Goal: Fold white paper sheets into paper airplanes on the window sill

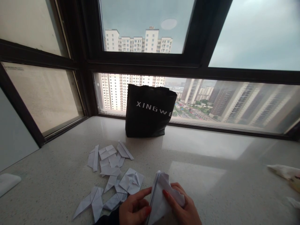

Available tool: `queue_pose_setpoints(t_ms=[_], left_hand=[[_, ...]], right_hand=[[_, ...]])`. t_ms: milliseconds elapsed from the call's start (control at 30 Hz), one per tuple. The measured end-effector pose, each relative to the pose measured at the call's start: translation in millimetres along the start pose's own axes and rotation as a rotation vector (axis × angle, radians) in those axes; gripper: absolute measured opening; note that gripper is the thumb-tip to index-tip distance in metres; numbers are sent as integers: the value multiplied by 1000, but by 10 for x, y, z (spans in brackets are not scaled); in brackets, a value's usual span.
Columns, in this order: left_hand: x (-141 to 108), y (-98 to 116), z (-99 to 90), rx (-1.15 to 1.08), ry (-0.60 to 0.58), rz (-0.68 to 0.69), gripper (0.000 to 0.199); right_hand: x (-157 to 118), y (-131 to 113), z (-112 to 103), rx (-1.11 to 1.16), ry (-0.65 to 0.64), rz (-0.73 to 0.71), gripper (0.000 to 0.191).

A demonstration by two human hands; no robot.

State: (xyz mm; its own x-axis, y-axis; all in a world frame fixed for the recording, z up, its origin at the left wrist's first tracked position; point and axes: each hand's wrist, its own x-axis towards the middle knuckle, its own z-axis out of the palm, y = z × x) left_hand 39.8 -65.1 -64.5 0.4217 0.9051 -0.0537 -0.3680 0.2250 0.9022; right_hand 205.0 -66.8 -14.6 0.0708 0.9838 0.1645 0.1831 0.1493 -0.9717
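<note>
Folded white paper (157, 200) between both hands, over the pale sill (222, 197).
We note the left hand (136, 207) pinching its left edge, the right hand (184, 206) gripping its right side, presumably keeping layers aligned; folded pieces (110, 170) lie to the left, probably leaving elbow room.

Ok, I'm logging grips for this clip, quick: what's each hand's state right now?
Left hand: closed, holding the left edge of a folded white paper piece.
Right hand: closed, holding that piece's right side.
</note>
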Motion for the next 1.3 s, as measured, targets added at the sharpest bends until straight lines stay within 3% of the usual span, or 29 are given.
queue_pose_setpoints(t_ms=[200,400,733,933,1033,1167,1233,1300], left_hand=[[-25,41,38,-85,-37,16,64],[-7,62,23,-39,-69,-51,71],[-1,89,21,29,-199,-19,73],[13,43,-19,12,-201,-26,73],[13,23,-15,-7,-183,-14,74],[6,55,18,-11,-145,-18,75],[4,84,31,1,-128,-35,74],[5,99,31,12,-123,-38,73]], right_hand=[[6,14,8,17,21,12,31],[16,28,17,0,39,19,33],[19,75,19,-46,46,-46,32],[25,18,-31,-71,-47,-33,29],[14,3,-26,25,-10,60,27],[-2,-35,-2,247,128,123,58],[-2,-45,0,311,118,137,62],[5,-25,-6,338,59,157,54]])
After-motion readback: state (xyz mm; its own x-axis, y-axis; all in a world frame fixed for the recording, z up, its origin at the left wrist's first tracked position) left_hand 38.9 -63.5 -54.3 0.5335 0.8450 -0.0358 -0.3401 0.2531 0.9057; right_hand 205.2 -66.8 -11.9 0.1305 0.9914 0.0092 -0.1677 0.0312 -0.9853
